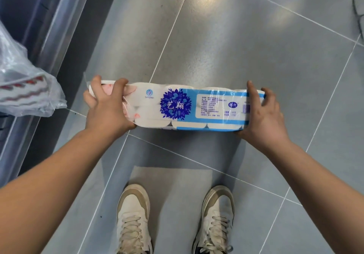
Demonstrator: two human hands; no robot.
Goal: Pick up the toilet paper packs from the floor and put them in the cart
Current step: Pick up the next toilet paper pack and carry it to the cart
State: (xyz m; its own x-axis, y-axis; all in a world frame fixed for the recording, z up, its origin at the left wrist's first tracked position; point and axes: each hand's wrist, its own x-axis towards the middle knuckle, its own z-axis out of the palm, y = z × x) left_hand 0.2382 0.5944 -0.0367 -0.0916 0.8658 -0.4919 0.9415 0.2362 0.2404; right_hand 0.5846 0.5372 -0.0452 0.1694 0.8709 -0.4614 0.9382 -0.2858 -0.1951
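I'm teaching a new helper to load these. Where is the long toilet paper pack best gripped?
By its two short ends, one hand from each side, as the left hand and right hand do here. The toilet paper pack is long, soft and film-wrapped, so end grips likely keep it level.

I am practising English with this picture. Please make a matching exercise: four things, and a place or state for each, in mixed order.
1. toilet paper pack
2. left hand
3. clear plastic bag
4. shoes

A. at the left edge
B. held by both ends
C. at the bottom, laced
D. gripping the pack's pink-printed end

Pairs: 1-B, 2-D, 3-A, 4-C. The right hand holds the other end.
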